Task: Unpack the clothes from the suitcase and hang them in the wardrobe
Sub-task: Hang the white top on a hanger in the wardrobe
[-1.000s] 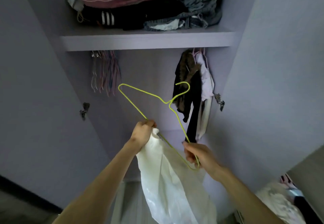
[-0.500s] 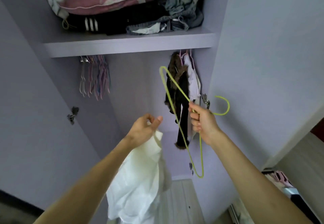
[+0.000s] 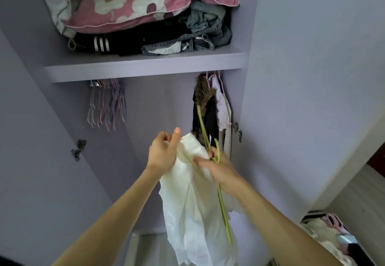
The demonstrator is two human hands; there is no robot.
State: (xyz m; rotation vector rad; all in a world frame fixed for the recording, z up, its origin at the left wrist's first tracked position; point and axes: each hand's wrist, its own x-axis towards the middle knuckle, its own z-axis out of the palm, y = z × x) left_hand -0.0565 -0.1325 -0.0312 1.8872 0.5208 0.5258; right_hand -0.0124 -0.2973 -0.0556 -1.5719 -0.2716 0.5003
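A white garment [image 3: 193,207] hangs down in front of the open lilac wardrobe [image 3: 145,65]. My left hand [image 3: 163,151] pinches its top edge. My right hand [image 3: 218,166] grips a yellow-green wire hanger [image 3: 224,211], turned edge-on and nearly upright, and its fingers also touch the garment's top. The hanger's lower part lies against the cloth. Both hands are close together, below the shelf and left of the clothes on the rail.
Dark and white clothes [image 3: 210,111] hang at the rail's right end, and several empty hangers [image 3: 107,103] at its left. The shelf holds a pink floral pillow [image 3: 145,1] over folded dark clothes. Clothes in a suitcase [image 3: 329,234] show at the lower right.
My right hand has swung the hanger from out at the right in to the garment's top, beside my left hand. The view has tilted up and nearer to the shelf.
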